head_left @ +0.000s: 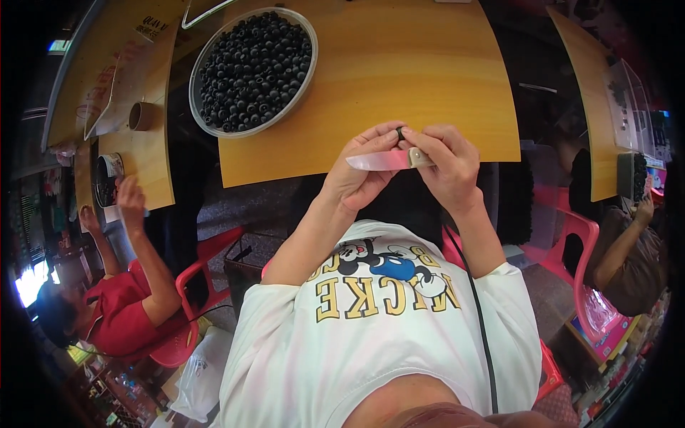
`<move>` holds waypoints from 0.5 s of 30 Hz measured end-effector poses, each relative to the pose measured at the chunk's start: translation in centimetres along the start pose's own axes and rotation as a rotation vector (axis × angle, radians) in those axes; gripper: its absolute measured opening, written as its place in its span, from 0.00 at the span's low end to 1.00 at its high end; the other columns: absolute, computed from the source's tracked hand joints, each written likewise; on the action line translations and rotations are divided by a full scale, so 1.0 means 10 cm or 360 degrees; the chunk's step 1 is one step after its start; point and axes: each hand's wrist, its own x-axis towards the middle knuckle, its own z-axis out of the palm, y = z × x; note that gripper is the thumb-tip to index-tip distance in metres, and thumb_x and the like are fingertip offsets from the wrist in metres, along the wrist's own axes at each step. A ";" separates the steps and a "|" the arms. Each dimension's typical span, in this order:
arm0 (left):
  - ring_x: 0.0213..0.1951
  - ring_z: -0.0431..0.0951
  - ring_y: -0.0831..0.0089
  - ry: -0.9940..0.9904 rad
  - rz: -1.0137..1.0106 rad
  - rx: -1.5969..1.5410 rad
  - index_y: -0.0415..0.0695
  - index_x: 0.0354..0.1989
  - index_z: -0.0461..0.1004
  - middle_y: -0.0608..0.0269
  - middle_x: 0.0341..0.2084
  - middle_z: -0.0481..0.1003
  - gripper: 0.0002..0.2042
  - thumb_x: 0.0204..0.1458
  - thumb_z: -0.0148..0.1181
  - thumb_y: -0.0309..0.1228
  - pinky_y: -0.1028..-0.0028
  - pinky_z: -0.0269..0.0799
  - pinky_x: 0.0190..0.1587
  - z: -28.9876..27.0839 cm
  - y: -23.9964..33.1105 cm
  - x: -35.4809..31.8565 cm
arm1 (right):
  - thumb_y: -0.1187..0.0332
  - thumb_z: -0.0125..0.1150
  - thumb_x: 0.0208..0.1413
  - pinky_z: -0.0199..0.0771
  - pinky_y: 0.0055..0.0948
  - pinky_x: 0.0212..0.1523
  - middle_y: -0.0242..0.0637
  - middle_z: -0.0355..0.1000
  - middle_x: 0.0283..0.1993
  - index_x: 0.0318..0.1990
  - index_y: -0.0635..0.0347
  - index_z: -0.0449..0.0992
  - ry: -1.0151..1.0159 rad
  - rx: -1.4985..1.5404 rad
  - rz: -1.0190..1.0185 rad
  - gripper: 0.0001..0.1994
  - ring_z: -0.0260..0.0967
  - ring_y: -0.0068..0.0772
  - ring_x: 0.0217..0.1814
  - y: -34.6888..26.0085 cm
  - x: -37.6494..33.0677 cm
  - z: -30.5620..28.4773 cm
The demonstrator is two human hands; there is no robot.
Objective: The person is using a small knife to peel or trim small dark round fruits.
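My left hand (pixel 357 178) is raised near the table's front edge, its fingertips pinched on a small dark round piece (pixel 399 133). Close against it, my right hand (pixel 451 160) is closed around the pale handle of a knife (pixel 380 161). The blade points left across my left palm, below the dark piece. My right thumb and forefinger meet the piece too. Beyond my hands, to the left, stands a clear round bowl (pixel 312 71) heaped with dark round pieces (pixel 253 75) that look like blueberries.
The bowl rests on a yellow wooden table (pixel 421 64). At the left a person in red (pixel 128 307) works at another table beside a brown cup (pixel 141 115). A second person (pixel 621 264) sits at the far right. Red chairs (pixel 574 242) stand around, and a black cable (pixel 485 335) hangs over my shirt.
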 end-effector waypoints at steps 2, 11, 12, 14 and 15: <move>0.39 0.78 0.72 0.0040 0.0041 -0.0003 0.35 0.47 0.69 0.56 0.39 0.75 0.11 0.56 0.56 0.25 0.77 0.78 0.42 0.00 0.01 0.00 | 0.76 0.71 0.40 0.70 0.25 0.25 0.34 0.71 0.30 0.38 0.58 0.80 -0.0026 -0.0018 0.0014 0.14 0.71 0.30 0.26 -0.04 0.02 -0.04; 0.32 0.74 0.75 -0.0144 0.0044 -0.0036 0.37 0.42 0.68 0.56 0.35 0.74 0.09 0.53 0.57 0.22 0.80 0.74 0.36 0.00 0.11 -0.05 | 0.61 0.63 0.51 0.70 0.30 0.27 0.37 0.72 0.30 0.43 0.59 0.77 -0.0337 -0.0230 0.0105 0.15 0.70 0.37 0.27 -0.15 0.01 -0.19; 0.32 0.74 0.75 -0.0144 0.0039 -0.0036 0.37 0.42 0.68 0.56 0.35 0.74 0.09 0.53 0.57 0.22 0.80 0.74 0.36 0.00 0.11 -0.05 | 0.61 0.64 0.51 0.69 0.30 0.26 0.36 0.71 0.29 0.43 0.59 0.77 -0.0307 -0.0235 0.0078 0.15 0.70 0.37 0.27 -0.15 0.01 -0.18; 0.33 0.75 0.74 -0.0217 0.0066 0.0005 0.37 0.42 0.68 0.56 0.36 0.74 0.11 0.50 0.58 0.20 0.79 0.74 0.37 -0.02 0.10 -0.06 | 0.61 0.64 0.50 0.68 0.31 0.26 0.36 0.71 0.29 0.44 0.59 0.77 -0.0277 -0.0242 0.0054 0.16 0.70 0.36 0.26 -0.14 0.02 -0.17; 0.33 0.75 0.74 -0.0216 0.0063 0.0005 0.37 0.42 0.68 0.56 0.36 0.74 0.11 0.50 0.58 0.20 0.79 0.74 0.37 -0.03 0.10 -0.06 | 0.61 0.64 0.50 0.68 0.31 0.26 0.36 0.71 0.29 0.44 0.59 0.77 -0.0284 -0.0240 0.0052 0.15 0.70 0.36 0.26 -0.13 0.02 -0.17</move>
